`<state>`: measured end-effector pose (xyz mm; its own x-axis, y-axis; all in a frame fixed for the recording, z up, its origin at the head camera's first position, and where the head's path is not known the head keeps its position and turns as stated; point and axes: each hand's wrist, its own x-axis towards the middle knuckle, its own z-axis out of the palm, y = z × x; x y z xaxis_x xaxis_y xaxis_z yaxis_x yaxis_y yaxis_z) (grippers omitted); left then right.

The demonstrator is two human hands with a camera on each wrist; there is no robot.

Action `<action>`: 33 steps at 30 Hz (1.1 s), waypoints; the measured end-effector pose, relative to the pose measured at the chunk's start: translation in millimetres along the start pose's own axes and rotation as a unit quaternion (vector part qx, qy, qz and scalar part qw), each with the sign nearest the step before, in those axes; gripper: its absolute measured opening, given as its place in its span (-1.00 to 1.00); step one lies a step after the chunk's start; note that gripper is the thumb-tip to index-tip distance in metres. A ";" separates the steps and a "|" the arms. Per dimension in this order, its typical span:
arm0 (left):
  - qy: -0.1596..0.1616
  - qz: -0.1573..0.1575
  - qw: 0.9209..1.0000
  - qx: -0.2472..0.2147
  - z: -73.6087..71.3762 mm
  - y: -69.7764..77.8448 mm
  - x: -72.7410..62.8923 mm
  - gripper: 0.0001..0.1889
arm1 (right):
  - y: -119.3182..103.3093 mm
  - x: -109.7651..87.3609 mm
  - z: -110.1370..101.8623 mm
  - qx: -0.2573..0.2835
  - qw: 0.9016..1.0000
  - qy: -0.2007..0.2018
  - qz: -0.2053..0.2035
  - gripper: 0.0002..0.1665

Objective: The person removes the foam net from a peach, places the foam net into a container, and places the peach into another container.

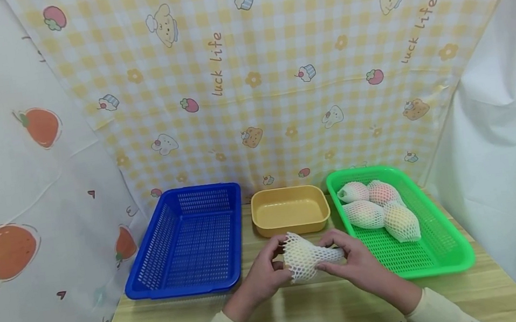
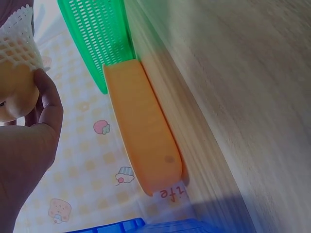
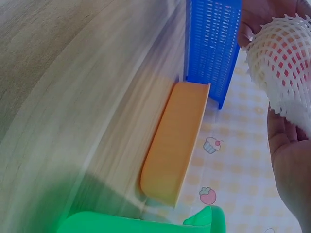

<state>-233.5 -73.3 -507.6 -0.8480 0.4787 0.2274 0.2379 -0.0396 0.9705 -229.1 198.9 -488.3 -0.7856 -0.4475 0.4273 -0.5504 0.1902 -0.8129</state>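
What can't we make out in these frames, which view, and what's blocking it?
- Held fruit: left wrist view, cut off by the left edge.
- Right hand fingertips: right wrist view, hidden behind the foam net.
- Green basket floor under the four netted fruits: head view, hidden by the fruits.
- Blue basket: left wrist view, mostly cut off by the bottom edge.
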 end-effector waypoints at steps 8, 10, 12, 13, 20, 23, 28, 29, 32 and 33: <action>-0.004 0.011 1.000 -0.012 -1.0 -0.6 0.5 -0.26 | 0.4 -0.5 -0.7 0.018 1.000 -0.016 -0.011 -0.77; -0.002 0.006 1.000 -0.011 -1.2 0.0 0.4 -0.28 | 0.5 -0.5 -0.9 0.010 1.000 -0.016 -0.009 -0.76; -0.001 0.002 1.000 -0.009 -1.4 0.4 0.3 -0.28 | 0.4 -0.5 -0.9 0.005 1.000 -0.016 -0.007 -0.76; -0.001 0.002 1.000 -0.009 -1.7 0.5 0.2 -0.29 | 0.6 -0.4 -0.9 0.003 1.000 -0.017 -0.010 -0.76; 0.004 0.002 1.000 0.007 -3.8 -3.8 0.3 -0.29 | -4.2 4.2 -3.5 -0.017 0.999 -0.043 -0.013 -0.76; 0.010 0.000 1.000 0.017 -4.7 -4.3 0.5 -0.29 | -5.4 7.6 -5.9 -0.050 0.997 -0.056 -0.024 -0.76; 0.018 -0.005 1.000 0.021 -5.9 -5.2 0.6 -0.31 | -6.2 11.5 -11.2 -0.093 0.993 -0.072 -0.025 -0.75; 0.019 -0.006 1.000 0.021 -6.1 -5.6 0.7 -0.32 | -6.4 11.8 -12.4 -0.095 0.993 -0.074 -0.021 -0.74; 0.022 -0.008 1.000 0.018 -6.3 -6.5 1.2 -0.34 | -6.3 12.5 -15.0 -0.090 0.993 -0.076 -0.008 -0.73; 0.023 -0.009 1.000 0.017 -6.3 -6.5 1.4 -0.34 | -6.1 12.8 -15.7 -0.089 0.993 -0.076 -0.006 -0.73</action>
<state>-239.2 -77.9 -513.0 -0.8729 0.4385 0.2140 0.2374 -0.0014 0.9714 -240.3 205.7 -471.7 -0.7339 -0.5751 0.3614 -0.6123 0.3297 -0.7186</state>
